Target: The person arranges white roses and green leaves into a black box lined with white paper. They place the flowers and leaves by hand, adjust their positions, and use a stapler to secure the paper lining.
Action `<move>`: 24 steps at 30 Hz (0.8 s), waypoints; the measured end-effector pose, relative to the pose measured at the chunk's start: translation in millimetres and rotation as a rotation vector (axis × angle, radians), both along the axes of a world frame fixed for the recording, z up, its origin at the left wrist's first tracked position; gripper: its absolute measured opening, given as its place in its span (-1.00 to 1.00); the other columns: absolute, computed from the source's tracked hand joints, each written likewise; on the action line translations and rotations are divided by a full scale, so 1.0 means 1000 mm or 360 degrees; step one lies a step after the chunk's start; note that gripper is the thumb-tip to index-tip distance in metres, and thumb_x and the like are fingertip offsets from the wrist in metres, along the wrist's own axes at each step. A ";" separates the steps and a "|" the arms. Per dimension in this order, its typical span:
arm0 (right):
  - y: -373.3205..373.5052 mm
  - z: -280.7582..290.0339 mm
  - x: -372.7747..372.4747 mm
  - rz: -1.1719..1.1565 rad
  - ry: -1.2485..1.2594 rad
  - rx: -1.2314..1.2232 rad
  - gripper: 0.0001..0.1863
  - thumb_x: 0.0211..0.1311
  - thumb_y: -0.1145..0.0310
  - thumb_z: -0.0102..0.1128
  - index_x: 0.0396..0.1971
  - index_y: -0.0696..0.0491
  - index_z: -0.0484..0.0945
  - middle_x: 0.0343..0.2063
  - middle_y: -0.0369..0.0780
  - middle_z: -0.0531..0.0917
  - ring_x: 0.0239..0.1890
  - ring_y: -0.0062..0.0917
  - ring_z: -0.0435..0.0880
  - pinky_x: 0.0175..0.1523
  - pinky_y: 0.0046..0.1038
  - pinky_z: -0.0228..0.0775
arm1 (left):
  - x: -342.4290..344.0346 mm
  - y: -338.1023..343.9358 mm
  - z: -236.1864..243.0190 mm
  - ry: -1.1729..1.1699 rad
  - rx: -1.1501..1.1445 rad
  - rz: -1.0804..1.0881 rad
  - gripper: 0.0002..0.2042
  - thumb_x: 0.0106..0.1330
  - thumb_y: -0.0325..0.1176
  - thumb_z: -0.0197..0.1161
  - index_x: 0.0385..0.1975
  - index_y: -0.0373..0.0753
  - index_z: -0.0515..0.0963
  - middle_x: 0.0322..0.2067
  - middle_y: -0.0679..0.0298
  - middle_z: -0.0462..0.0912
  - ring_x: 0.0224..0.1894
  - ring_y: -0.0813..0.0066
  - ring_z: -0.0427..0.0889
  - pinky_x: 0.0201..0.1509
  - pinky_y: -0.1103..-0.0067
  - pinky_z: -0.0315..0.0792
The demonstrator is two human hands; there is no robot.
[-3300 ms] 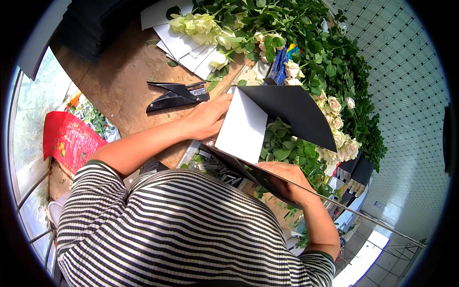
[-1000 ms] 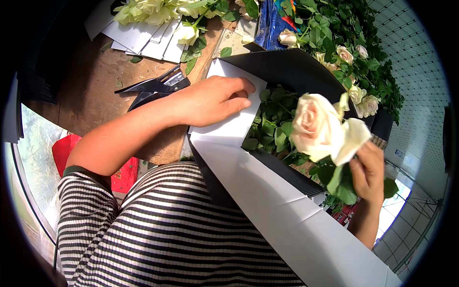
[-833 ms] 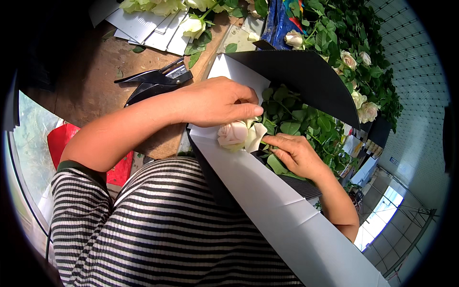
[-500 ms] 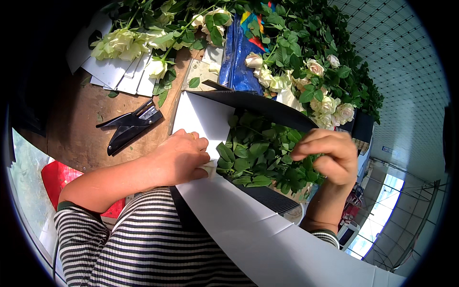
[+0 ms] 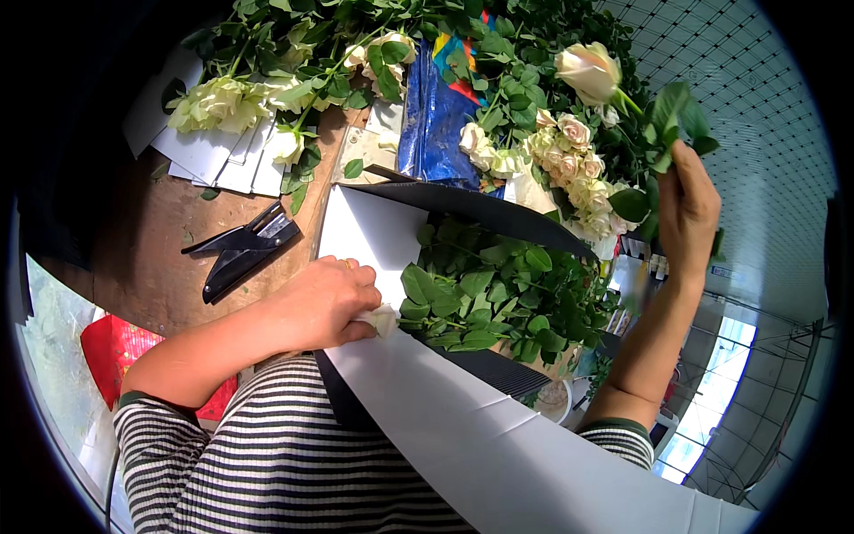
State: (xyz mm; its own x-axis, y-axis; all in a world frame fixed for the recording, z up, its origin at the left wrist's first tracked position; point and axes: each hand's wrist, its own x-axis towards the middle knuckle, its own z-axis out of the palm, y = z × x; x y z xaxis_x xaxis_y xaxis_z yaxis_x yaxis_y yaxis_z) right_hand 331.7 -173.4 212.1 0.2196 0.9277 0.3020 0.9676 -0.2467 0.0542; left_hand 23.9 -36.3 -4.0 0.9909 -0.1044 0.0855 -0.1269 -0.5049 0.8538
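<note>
My right hand (image 5: 689,209) is raised at the right, closed around the leafy stem of a single cream rose (image 5: 589,73). Its bloom points to the left, above the other roses. My left hand (image 5: 325,301) is closed with curled fingers at the near end of a white board (image 5: 369,236). Pale petals (image 5: 384,319) show beside its thumb; what its fingers grip is hidden. Leafy rose stems (image 5: 489,289) lie to the right of that hand, between a black curved sheet (image 5: 485,206) and a long white strip (image 5: 454,400) that runs to the lower right.
A black stapler (image 5: 245,249) lies on the brown wooden table (image 5: 142,240), left of the board. Greenish-white roses (image 5: 218,105) rest on white cards (image 5: 191,147) at the back left. More cream roses (image 5: 569,160) and dense foliage fill the back right, beside blue plastic (image 5: 440,129).
My right hand has moved up and to the right from above the leafy stems, and now holds a cream rose. My left hand stays nearly in place, still closed.
</note>
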 end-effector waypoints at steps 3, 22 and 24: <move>-0.042 0.023 -0.079 -0.0034 0.0459 -0.0096 -0.71 0.16 0.69 0.09 -0.10 0.23 0.52 -0.47 -0.19 0.55 -0.48 -0.51 0.55 -0.32 -0.58 0.38 | -0.003 0.003 -0.001 -0.0025 -0.0103 -0.0025 -0.78 -0.05 -0.32 0.41 -0.46 -0.26 0.58 -0.48 0.19 0.53 -0.27 0.13 0.57 -0.17 0.32 0.45; -0.086 -0.186 -0.119 0.0123 0.1214 -0.0889 -0.67 0.15 0.46 0.19 -0.04 -0.04 0.55 -0.25 -0.17 0.67 -0.30 -0.17 0.65 -0.26 -0.24 0.52 | -0.012 0.015 0.024 0.0194 -0.0126 0.0165 -0.66 0.05 -0.27 0.42 -0.16 -0.17 0.60 -0.29 0.25 0.61 -0.22 0.20 0.58 -0.15 0.38 0.44; -0.083 -0.181 -0.124 0.0106 0.1161 -0.0907 -0.68 0.15 0.45 0.20 -0.06 -0.04 0.56 -0.26 -0.19 0.67 -0.31 -0.18 0.65 -0.28 -0.24 0.53 | -0.001 0.005 0.024 -0.0320 0.0206 0.0389 -0.56 -0.07 -0.25 0.48 -0.14 -0.16 0.57 -0.21 0.31 0.58 -0.10 0.27 0.54 -0.07 0.39 0.40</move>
